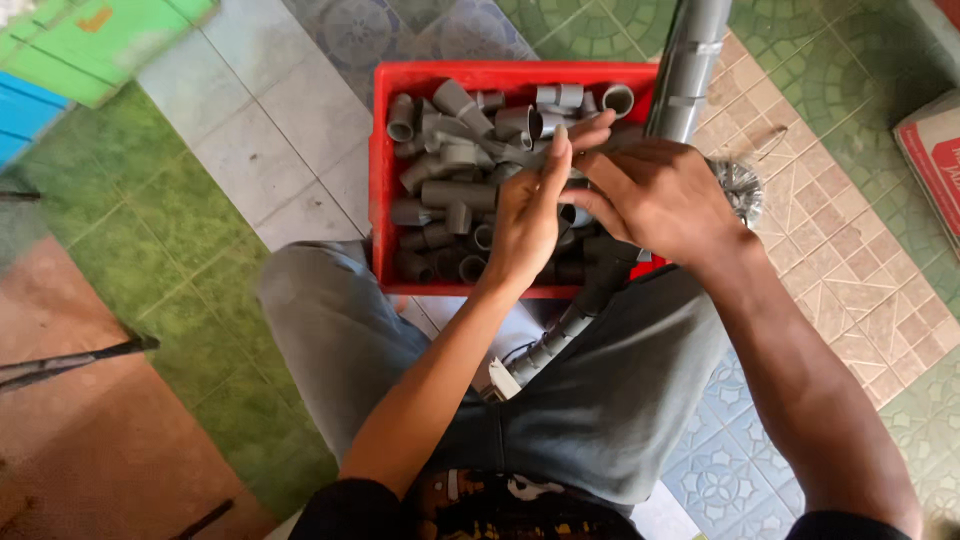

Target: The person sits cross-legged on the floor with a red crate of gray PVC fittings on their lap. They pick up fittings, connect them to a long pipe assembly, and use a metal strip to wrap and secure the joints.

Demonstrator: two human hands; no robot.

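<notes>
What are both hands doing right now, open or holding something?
Left hand: fingers extended, pinching a grey strip.
Right hand: closed on the same strip.

Both bare forearms converge from below; left hand (pixel 527 215) raised edge-on with fingers extended, right hand (pixel 655 200) palm-down, fingers curled, fingertips meeting the left's.

Red crate (pixel 380 180) of grey pipe fittings (pixel 450 190) on green patterned tiles (pixel 160 230).

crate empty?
No, the red crate is packed with grey pipe fittings, and both hands work over it.
</notes>
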